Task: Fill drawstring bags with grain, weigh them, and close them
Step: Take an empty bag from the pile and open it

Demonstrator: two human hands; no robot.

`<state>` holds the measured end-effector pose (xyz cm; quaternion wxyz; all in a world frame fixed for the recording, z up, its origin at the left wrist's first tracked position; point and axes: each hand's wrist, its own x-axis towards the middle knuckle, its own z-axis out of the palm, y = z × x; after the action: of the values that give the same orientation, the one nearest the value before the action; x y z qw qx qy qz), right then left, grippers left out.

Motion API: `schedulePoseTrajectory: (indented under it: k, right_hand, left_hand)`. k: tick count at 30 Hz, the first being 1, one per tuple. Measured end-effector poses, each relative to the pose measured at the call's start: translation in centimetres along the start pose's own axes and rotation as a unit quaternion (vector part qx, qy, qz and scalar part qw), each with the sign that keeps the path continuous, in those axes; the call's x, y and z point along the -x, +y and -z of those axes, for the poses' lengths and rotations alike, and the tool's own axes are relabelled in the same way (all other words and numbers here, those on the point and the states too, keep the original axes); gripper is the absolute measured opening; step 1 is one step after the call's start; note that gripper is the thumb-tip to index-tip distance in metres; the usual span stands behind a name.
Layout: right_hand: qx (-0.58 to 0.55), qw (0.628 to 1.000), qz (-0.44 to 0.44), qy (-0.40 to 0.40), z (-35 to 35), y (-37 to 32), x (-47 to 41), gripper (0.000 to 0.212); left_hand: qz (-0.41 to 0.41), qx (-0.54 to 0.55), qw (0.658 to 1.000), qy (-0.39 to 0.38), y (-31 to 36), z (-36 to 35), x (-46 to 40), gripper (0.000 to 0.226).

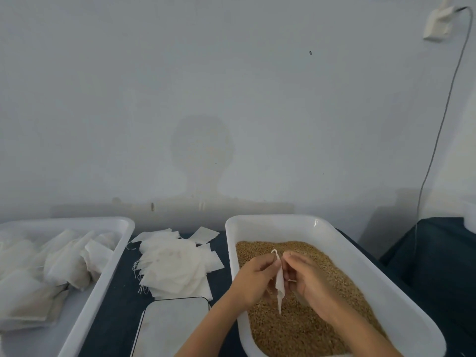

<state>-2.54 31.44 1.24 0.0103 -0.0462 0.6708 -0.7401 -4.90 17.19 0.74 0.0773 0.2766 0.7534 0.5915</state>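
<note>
- A small white bag (280, 283) hangs over the grain (309, 318), held at its top between both hands, its loop of string (274, 252) sticking up above the fingers.
- The left hand (253, 280) has its grip clamped on the bag's upper edge from 9 o'clock; the right hand (307, 282) pinches the same edge from 3 o'clock.
- The grain fills a white tub (360, 253) at 5 o'clock in the view.
- At 9 o'clock of the tub, a loose pile of flat empty bags (175, 264) lies on the dark counter (116, 305).
- Just toward 6 o'clock from that pile sits a flat white scale (172, 328) with a dark rim.
- At 8 o'clock in the view a second white tray (108, 274) holds filled bags (46, 274).
- At 1 o'clock a wall socket (439, 23) has a thin cable (438, 140) running down from it.
</note>
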Motion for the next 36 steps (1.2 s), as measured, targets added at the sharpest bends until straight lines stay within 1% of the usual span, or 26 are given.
schedulePoseTrajectory:
  k: [4, 6, 10, 13, 15, 19, 23, 25, 30, 31, 33, 35, 36]
  right_hand:
    - [0.024, 0.999, -0.001, -0.029, -0.08, -0.03, 0.11, 0.030]
    - [0.032, 0.999, -0.007, -0.035, -0.05, -0.04, 0.15, 0.028]
    - [0.015, 0.999, -0.011, -0.031, 0.04, 0.01, 0.04, 0.026]
    - [0.004, 0.999, -0.020, -0.027, 0.15, 0.13, 0.02, 0.019]
    - [0.020, 0.999, -0.024, -0.022, 0.20, 0.18, 0.04, 0.015]
    - [0.033, 0.999, -0.018, -0.015, 0.11, 0.10, 0.16, 0.017]
    - [0.052, 0.999, -0.007, -0.011, 0.07, 0.09, 0.20, 0.023]
    - [0.052, 0.999, -0.004, -0.011, 0.11, 0.06, 0.24, 0.025]
    - [0.007, 1.000, -0.001, -0.026, -0.10, -0.29, 0.43, 0.015]
    - [-0.009, 0.999, 0.000, -0.032, -0.15, -0.36, 0.47, 0.016]
    - [-0.021, 0.999, -0.001, -0.042, -0.16, -0.42, 0.51, 0.026]
    - [0.014, 0.999, 0.000, -0.039, -0.10, -0.28, 0.43, 0.037]
    - [0.033, 0.999, 0.003, -0.035, -0.11, -0.20, 0.43, 0.036]
  left_hand:
    - [-0.026, 0.013, 1.000, 0.012, -0.23, -0.14, -0.38, 0.030]
    - [-0.022, 0.038, 0.999, -0.002, -0.37, -0.12, -0.54, 0.029]
    - [-0.008, 0.081, 0.996, -0.043, -0.35, -0.01, -0.56, 0.033]
    - [-0.004, 0.072, 0.995, -0.062, -0.52, -0.12, -0.66, 0.033]
    - [-0.007, 0.067, 0.995, -0.068, -0.67, -0.14, -0.71, 0.033]
    - [-0.004, 0.075, 0.996, -0.052, -0.55, -0.07, -0.57, 0.029]
    - [-0.028, 0.051, 0.998, -0.017, -0.69, -0.14, -0.79, 0.028]
    - [-0.029, 0.054, 0.998, -0.019, -0.54, -0.05, -0.75, 0.027]
    - [-0.023, 0.064, 0.997, -0.024, -0.58, 0.15, -0.78, 0.023]
    - [-0.025, 0.057, 0.998, -0.028, -0.63, 0.13, -0.79, 0.025]
    - [-0.035, 0.034, 0.998, -0.035, -0.77, 0.07, -0.76, 0.031]
    - [-0.041, 0.004, 0.999, -0.035, -0.91, 0.00, -0.73, 0.037]
    - [-0.040, -0.012, 0.999, -0.031, -0.98, -0.04, -0.70, 0.039]
